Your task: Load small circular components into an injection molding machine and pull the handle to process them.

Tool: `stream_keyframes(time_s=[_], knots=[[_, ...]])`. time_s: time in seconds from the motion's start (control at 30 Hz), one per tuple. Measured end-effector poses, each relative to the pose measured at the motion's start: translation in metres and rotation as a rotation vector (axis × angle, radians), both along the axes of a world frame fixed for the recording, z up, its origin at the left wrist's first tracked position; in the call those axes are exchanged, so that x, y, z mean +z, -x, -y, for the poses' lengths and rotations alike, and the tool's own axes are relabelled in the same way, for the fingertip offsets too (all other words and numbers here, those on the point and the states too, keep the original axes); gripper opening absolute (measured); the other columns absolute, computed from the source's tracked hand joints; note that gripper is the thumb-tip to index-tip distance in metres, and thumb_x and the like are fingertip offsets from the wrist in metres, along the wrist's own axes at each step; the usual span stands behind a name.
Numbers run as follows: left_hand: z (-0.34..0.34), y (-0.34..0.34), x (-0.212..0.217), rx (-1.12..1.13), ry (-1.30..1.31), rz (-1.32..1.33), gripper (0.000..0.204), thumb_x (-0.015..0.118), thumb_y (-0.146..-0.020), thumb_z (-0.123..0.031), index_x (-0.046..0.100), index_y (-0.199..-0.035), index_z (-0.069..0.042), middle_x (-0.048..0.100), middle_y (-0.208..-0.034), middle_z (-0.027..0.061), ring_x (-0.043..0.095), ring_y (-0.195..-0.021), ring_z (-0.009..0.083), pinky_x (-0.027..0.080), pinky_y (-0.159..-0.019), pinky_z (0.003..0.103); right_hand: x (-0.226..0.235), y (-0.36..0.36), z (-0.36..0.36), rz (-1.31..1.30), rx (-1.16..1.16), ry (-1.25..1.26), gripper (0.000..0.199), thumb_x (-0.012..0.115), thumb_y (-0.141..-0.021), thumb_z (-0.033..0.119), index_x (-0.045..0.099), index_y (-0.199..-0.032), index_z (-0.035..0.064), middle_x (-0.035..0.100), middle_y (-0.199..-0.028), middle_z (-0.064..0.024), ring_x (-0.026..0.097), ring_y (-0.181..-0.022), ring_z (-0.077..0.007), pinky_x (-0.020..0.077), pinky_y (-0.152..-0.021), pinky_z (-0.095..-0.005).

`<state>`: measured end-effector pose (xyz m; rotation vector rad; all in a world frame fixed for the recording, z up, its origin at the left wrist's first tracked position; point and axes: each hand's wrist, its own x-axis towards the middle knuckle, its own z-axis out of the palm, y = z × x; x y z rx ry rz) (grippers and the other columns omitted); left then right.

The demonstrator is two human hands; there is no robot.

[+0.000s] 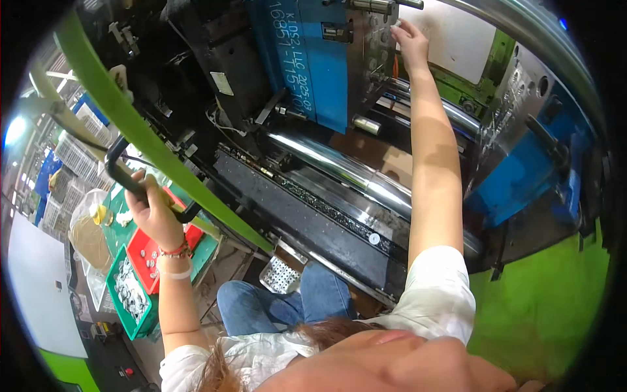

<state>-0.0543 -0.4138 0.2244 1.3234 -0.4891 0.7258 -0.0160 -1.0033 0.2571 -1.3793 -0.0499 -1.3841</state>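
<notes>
My left hand (157, 212) is wrapped round a black handle (116, 171) on the curved green door edge (140, 124) of a moulding machine. My right arm stretches far into the machine. At its end my right hand (413, 47) has its fingertips pinched together beside the metal face (379, 49) of a blue mould half (320, 72). A pale bit shows at those fingertips, too small to name. Across from it, on the right, stands the other mould half (519, 98), its metal face marked with round holes.
Shiny thick bars (339, 173) run across below the moulds, beside a dark machine ledge (307, 209). On the left, a red tray (138, 261) and a green basket (145, 321) hold several small parts. A white perforated basket (281, 276) stands by my knees.
</notes>
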Motion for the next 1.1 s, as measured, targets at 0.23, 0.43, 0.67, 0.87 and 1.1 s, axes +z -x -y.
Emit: stream_keyframes(time_s=[0.23,0.43,0.67,0.87,1.1], knots=[[-0.001,-0.003,-0.007,0.008,-0.002,0.019,0.020,0.048,-0.095,-0.008,0.049,-0.113,0.002,0.049,-0.075,-0.0001,0.040,-0.056,0.0036,0.032,-0.048,0.019,-0.012,-0.036,0.037,-0.121,-0.128,0.137,0.042,0.069,-0.083,0.014,0.059,-0.122,0.0033,0.064,-0.108,-0.0117,0.063,-0.093,-0.0163,0.0504,-0.080,-0.0266],[-0.005,-0.009,-0.011,-0.012,0.000,0.056,0.025,0.044,-0.095,-0.006,0.045,-0.118,0.004,0.048,-0.076,-0.0001,0.038,-0.055,0.0045,0.030,-0.048,0.019,-0.006,-0.040,0.047,-0.121,-0.179,0.169,0.033,0.066,-0.084,0.014,0.062,-0.113,0.0011,0.067,-0.096,-0.0121,0.063,-0.088,-0.0194,0.0495,-0.078,-0.0310],[-0.003,-0.006,-0.010,-0.003,-0.015,0.064,0.028,0.041,-0.093,-0.003,0.044,-0.120,0.005,0.048,-0.076,0.0003,0.038,-0.056,0.0050,0.031,-0.050,0.020,-0.006,-0.043,0.054,-0.087,-0.246,0.150,0.035,0.070,-0.081,0.012,0.062,-0.111,-0.0042,0.067,-0.088,-0.0101,0.062,-0.079,-0.0132,0.0503,-0.070,-0.0256],[-0.004,-0.005,-0.010,0.021,-0.036,0.052,0.028,0.041,-0.093,-0.004,0.043,-0.120,0.004,0.048,-0.077,0.0004,0.038,-0.056,0.0051,0.032,-0.051,0.020,0.001,-0.039,0.046,-0.036,-0.160,0.123,0.036,0.070,-0.080,0.013,0.062,-0.109,-0.0062,0.066,-0.088,-0.0103,0.062,-0.078,-0.0148,0.0506,-0.070,-0.0263],[-0.002,-0.005,-0.010,0.021,-0.039,0.062,0.027,0.042,-0.093,-0.004,0.044,-0.120,0.003,0.048,-0.076,0.0004,0.038,-0.056,0.0050,0.032,-0.051,0.020,0.002,-0.042,0.048,-0.069,-0.135,0.104,0.037,0.070,-0.079,0.013,0.062,-0.109,-0.0062,0.067,-0.087,-0.0104,0.062,-0.076,-0.0148,0.0508,-0.069,-0.0263]])
